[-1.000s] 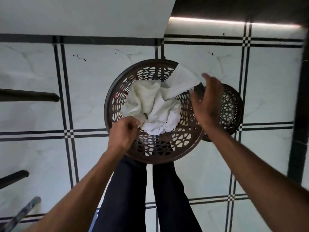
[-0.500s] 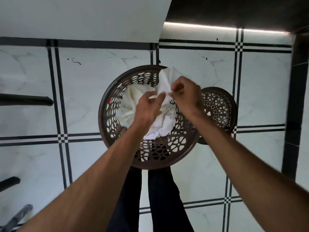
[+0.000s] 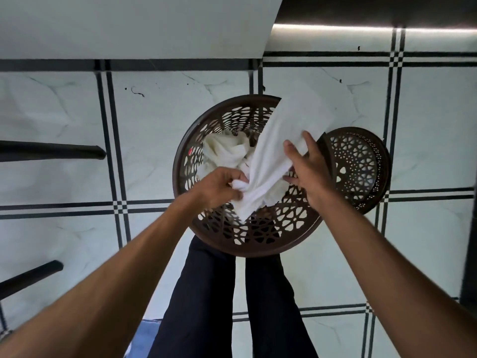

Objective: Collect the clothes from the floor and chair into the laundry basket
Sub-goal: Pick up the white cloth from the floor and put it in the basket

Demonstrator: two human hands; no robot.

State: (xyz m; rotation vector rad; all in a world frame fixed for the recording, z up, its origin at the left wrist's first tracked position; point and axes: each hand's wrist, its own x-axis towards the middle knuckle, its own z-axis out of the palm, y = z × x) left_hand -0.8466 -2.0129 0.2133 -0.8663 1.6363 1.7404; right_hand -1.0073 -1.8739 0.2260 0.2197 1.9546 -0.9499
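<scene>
Over the basket (image 3: 258,241), both hands grip a white cloth (image 3: 281,151). The left hand (image 3: 219,187) clenches its bunched lower end; the right hand (image 3: 307,169) pinches its edge. The cloth's top drapes past the basket's far rim. A lid (image 3: 361,169) leans beside the basket.

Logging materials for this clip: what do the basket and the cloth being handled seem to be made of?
Basket: likely moulded plastic, dark brown, slightly glossy, with cut-out lattice walls. Cloth: soft white woven or knit fabric, matte; it drapes and bunches.
</scene>
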